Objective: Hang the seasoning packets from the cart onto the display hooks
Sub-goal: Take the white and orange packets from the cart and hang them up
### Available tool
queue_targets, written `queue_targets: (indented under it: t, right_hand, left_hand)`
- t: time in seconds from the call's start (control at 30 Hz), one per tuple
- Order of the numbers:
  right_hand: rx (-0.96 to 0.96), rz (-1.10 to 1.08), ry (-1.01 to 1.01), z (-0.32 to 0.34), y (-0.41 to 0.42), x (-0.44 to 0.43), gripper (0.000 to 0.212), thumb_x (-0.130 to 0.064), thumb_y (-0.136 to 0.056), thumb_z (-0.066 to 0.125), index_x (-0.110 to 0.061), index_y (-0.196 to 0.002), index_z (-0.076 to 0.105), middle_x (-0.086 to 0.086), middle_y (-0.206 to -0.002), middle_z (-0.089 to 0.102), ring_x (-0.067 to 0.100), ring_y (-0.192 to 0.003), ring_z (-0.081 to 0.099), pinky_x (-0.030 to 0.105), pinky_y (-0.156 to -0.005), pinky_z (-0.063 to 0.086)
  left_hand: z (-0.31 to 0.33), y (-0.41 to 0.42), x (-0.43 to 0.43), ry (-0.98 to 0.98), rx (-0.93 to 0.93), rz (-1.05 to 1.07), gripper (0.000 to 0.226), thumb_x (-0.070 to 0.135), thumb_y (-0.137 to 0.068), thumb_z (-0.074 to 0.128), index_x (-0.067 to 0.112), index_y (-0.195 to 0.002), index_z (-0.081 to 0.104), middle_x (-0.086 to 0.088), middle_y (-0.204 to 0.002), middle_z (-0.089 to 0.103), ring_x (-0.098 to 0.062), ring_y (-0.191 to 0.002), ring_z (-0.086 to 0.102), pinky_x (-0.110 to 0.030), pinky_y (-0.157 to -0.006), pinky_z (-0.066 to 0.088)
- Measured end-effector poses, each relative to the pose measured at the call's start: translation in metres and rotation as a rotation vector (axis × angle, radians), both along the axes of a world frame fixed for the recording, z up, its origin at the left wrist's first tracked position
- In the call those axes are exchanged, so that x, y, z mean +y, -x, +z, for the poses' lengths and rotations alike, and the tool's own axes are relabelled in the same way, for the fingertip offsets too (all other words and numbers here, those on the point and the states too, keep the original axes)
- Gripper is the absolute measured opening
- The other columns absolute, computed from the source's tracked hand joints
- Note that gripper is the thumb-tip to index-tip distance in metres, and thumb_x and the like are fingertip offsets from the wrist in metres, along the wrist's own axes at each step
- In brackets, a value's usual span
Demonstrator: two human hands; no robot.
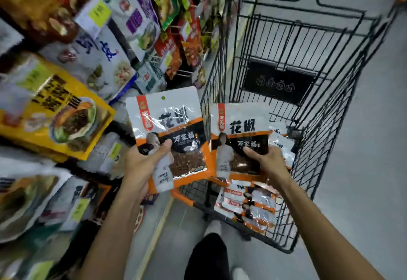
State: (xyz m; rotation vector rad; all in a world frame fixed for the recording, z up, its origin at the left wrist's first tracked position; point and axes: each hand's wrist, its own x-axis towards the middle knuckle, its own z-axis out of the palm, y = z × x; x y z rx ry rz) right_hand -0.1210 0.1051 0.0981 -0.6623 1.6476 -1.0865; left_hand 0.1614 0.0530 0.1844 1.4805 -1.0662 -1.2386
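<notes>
Pinching lower halves, left grip (pixel 143 165) holds left packet (pixel 169 121), right grip (pixel 268 160) holds right packet (pixel 240 125).

- Seasoning packets (pixel 169 125): glossy, crinkled plastic film, part clear over rough brown grains.
- Cart (pixel 308 64): black coated metal wire, matt.
- Floor (pixel 363 180): smooth, grey, dull sheen.
- Hanging packets at 9 o'clock (pixel 55 114): shiny plastic.

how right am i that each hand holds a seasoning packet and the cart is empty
Not quite: the cart is not empty. The head view shows spare packets lying in it. The rest stands: the left hand holds the left packet and the right hand holds the right packet.
</notes>
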Motion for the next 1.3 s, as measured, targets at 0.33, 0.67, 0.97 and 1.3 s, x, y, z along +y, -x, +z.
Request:
queue_targets:
  t: [0.33,0.67,0.97,1.3]
  right_hand:
    - [0.009,0.389,0.29,0.149,-0.073,0.04,0.017,-0.019,-0.078,0.077,-0.007,-0.09,0.072,0.011,-0.088,0.076,0.022,-0.078,0.073,0.028,-0.063,0.058]
    - [-0.066,0.741,0.496,0.23,-0.221,0.101,0.009,-0.012,-0.076,0.077,-0.014,-0.084,0.073,-0.002,-0.082,0.075,0.003,-0.07,0.068,0.012,-0.058,0.052]
    - [-0.236,1.063,0.552,0.279,-0.373,0.234,0.028,-0.032,-0.066,0.079,-0.024,-0.092,0.072,-0.013,-0.092,0.076,0.001,-0.088,0.07,0.015,-0.069,0.052]
    - [-0.33,1.228,0.567,0.307,-0.501,0.37,0.029,-0.037,-0.063,0.08,-0.03,-0.09,0.075,-0.011,-0.099,0.075,0.005,-0.095,0.07,0.03,-0.082,0.05]
  left_hand:
    - [0.108,-0.094,0.145,0.116,-0.071,0.309,0.053,0.043,-0.05,0.087,0.019,-0.094,0.067,-0.001,-0.091,0.075,-0.023,-0.088,0.071,-0.045,-0.084,0.056]
    - [0.181,-0.203,0.316,0.264,-0.157,0.654,0.046,0.047,-0.05,0.083,0.018,-0.083,0.069,0.0,-0.08,0.073,-0.012,-0.075,0.069,-0.033,-0.072,0.058]
    - [0.223,-0.306,0.514,0.403,-0.318,0.853,0.064,0.04,-0.068,0.078,-0.001,-0.112,0.056,-0.024,-0.087,0.059,-0.028,-0.081,0.064,-0.051,-0.071,0.051]
    - [0.236,-0.41,0.672,0.386,-0.375,1.018,0.043,0.025,-0.077,0.077,0.033,-0.049,0.045,0.011,-0.045,0.034,-0.012,-0.047,0.039,-0.022,-0.049,0.037]
